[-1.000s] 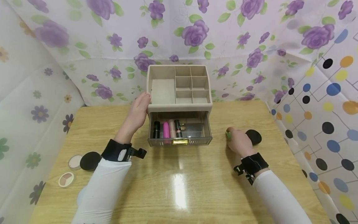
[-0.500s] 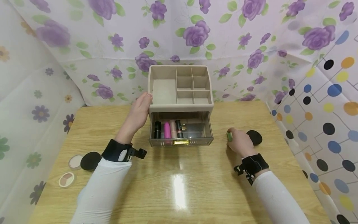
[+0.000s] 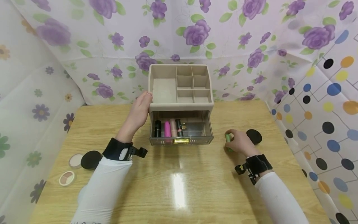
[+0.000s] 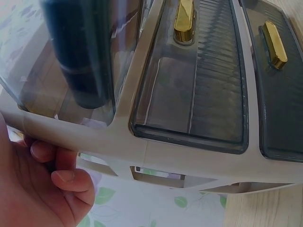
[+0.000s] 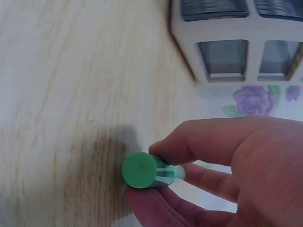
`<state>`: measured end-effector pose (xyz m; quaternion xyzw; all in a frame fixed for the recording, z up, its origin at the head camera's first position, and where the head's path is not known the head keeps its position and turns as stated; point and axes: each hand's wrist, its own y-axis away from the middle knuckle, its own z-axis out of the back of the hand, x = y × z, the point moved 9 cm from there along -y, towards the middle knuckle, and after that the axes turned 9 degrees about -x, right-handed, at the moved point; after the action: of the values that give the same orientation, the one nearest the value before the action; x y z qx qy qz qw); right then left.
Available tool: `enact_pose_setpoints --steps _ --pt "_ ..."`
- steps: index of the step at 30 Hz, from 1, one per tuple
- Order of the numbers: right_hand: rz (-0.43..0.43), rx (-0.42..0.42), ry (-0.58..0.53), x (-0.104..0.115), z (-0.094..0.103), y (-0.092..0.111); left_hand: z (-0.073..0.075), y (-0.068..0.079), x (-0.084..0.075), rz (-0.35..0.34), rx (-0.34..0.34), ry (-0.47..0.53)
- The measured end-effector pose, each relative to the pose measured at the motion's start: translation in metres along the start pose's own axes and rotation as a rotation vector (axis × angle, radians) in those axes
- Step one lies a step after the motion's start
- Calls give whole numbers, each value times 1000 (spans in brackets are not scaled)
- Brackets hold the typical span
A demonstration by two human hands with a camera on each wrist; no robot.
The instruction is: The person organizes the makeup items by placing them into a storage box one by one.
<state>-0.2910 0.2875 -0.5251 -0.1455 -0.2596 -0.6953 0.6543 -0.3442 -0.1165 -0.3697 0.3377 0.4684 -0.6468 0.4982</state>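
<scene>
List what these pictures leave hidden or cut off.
Head view: most of a pale blue object, hidden by the white left sleeve.
Head view: part of the green cylindrical tube, behind the right hand.
Left wrist view: one end of a shiny gold bar handle, cut off by the top edge.

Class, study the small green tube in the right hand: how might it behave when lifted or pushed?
The green tube may roll if laid on its side, since its visible end is round. It is probably stiff: it shows no dent where the right hand pinches it. It is likely light, being small beside that hand.
</scene>
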Motion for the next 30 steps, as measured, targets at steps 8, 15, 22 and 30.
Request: enact_pose_setpoints --steps 8,15,22,30 --pt "-44 -24 -142 -4 6 7 -1 0 0 2 -12 -1" --pt "-19 -78 -401 15 29 19 0 0 0 3 -14 11" --pt "26 -132 -614 52 58 34 1 1 -1 5 -15 9" --pt "64 -186 -729 99 83 56 0 2 2 21 -2 22"
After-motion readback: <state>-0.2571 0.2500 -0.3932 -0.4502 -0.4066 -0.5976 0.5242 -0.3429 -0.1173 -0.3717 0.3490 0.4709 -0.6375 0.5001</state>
